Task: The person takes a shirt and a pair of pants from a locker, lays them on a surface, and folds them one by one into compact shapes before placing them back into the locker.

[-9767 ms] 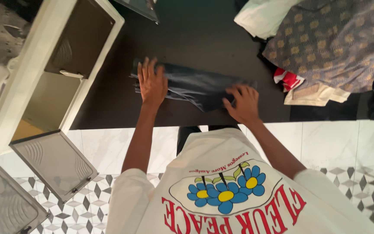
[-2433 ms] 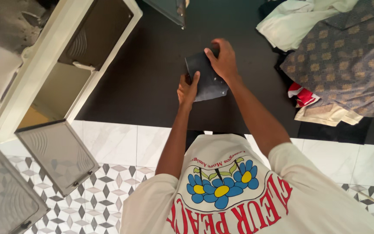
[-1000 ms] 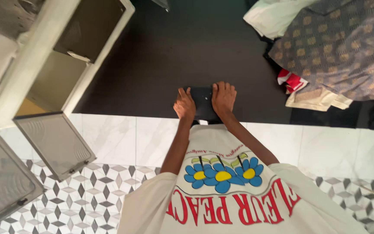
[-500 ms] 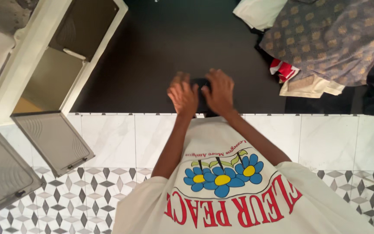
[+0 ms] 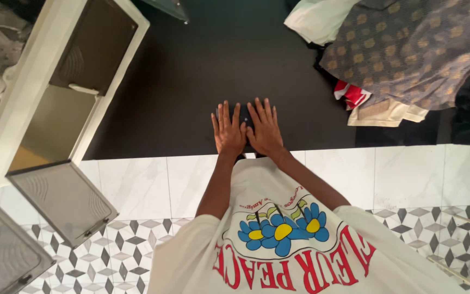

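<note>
Pressing flat, your left hand (image 5: 228,130) and right hand (image 5: 264,129) lie open side by side atop the small folded dark garment (image 5: 244,115), centre frame, equally near.

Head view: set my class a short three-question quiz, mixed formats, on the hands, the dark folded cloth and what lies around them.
1. True or false: both hands lie flat on the folded cloth.
2. Which lies nearest the right hand? A) clothes pile B) cabinet C) open cabinet door
3. Fill in: the cloth rests on a ____ mat beside the tiled floor.

Key
1. True: the left hand and right hand press it side by side.
2. A
3. black
</note>
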